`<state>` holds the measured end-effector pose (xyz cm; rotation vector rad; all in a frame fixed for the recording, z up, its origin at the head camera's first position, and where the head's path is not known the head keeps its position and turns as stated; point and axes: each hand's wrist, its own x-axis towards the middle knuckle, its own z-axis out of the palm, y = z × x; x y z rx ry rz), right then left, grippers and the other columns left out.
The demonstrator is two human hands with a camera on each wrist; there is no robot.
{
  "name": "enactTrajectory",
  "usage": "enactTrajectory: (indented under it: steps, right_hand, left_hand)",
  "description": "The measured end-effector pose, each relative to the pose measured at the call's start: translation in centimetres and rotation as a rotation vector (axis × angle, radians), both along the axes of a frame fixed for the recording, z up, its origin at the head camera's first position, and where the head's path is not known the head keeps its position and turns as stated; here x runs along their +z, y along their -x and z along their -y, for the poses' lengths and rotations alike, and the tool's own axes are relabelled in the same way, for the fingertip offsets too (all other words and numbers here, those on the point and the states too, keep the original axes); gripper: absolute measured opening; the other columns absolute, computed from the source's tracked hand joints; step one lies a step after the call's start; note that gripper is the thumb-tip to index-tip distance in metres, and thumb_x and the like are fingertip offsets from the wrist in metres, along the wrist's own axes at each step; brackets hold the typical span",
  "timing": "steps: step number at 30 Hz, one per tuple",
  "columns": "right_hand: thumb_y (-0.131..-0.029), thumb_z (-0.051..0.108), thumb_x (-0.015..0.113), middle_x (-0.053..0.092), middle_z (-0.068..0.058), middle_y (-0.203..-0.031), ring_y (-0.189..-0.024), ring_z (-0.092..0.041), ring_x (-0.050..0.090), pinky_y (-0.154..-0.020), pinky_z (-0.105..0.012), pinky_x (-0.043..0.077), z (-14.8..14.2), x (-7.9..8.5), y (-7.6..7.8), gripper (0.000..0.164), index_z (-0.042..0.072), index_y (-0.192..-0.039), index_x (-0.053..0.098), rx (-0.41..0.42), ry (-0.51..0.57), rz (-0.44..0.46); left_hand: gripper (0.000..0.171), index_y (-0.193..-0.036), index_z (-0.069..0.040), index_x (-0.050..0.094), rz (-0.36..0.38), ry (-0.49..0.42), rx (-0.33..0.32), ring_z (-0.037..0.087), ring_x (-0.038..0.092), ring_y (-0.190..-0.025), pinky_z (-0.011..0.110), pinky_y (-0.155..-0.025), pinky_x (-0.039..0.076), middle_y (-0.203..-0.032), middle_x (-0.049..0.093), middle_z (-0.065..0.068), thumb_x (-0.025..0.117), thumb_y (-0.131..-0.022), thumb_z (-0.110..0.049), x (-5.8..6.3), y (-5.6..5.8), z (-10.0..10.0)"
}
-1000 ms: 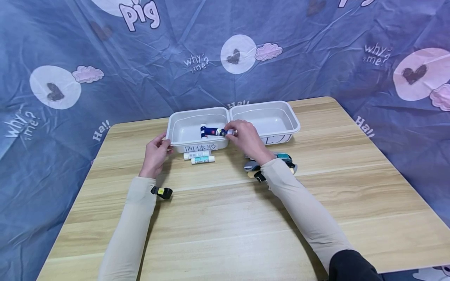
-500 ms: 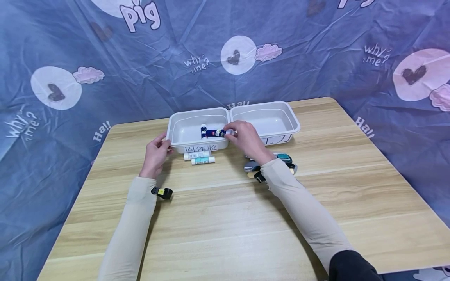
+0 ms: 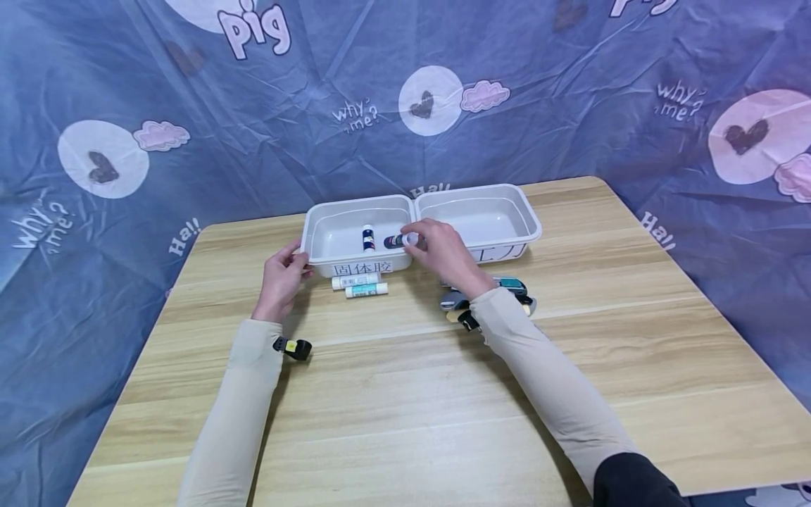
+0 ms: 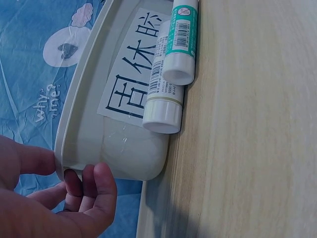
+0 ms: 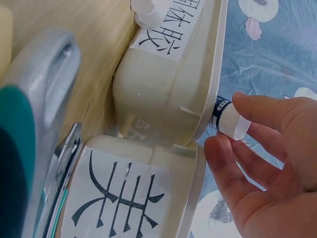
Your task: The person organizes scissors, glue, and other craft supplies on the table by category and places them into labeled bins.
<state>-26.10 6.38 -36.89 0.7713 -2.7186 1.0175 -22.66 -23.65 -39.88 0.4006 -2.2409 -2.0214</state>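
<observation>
The left hand (image 3: pixel 279 285) grips the left front corner of the left white tub (image 3: pixel 326 204), thumb outside the rim and fingers curled beneath it in the left wrist view. Over that tub's right side, the right hand (image 3: pixel 443 253) holds a dark blue glue stick (image 3: pixel 394 241) by its white cap (image 5: pixel 234 123), between thumb and fingers. The stick tilts down into the tub. Another blue glue stick (image 3: pixel 369 239) lies inside on the bottom. Two white glue sticks, one with a green label (image 4: pixel 182 29) and one plainer (image 4: pixel 163 111), lie against the tub's labelled front.
A right white tub (image 3: pixel 532 218) stands against the left one, with a character label on its front. Several utility knives (image 3: pixel 512 284) lie on the wooden table (image 3: pixel 393 408) under the right forearm. A blue printed cloth (image 3: pixel 253 141) hangs behind.
The held glue stick has swung from lying nearly level across the tub to a steeper tilt, so it looks shorter. It has come away from the other blue stick. Both hands stay almost still.
</observation>
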Motion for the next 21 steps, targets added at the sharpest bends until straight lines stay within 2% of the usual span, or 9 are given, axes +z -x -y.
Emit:
enactTrajectory:
  steps: [13, 21]
  right_hand:
    - [-0.094, 0.011, 0.073, 0.070, -0.013, -0.117, -0.094, -0.024, 0.069, -0.086, -0.037, 0.058, -0.15, -0.01, -0.02, 0.033, 0.006, -0.126, 0.071, -0.010, 0.011, 0.001]
    - [-0.094, 0.012, 0.074, 0.071, -0.015, -0.117, -0.095, -0.025, 0.069, -0.088, -0.038, 0.059, -0.09, 0.15, -0.07, 0.031, 0.006, -0.125, 0.071, 0.003, 0.019, 0.011]
  left_hand:
    - [0.046, -0.153, -0.004, 0.046, 0.012, 0.010, 0.003, 0.013, 0.060, -0.092, 0.035, -0.098, 0.058, -0.108, 0.053, 0.011, 0.049, -0.107, -0.009, -0.24, 0.22, 0.02]
    - [0.046, -0.153, -0.004, 0.046, 0.001, 0.016, 0.000, 0.012, 0.060, -0.091, 0.027, -0.090, 0.060, -0.107, 0.053, 0.010, 0.049, -0.107, -0.010, -0.14, 0.08, 0.02]
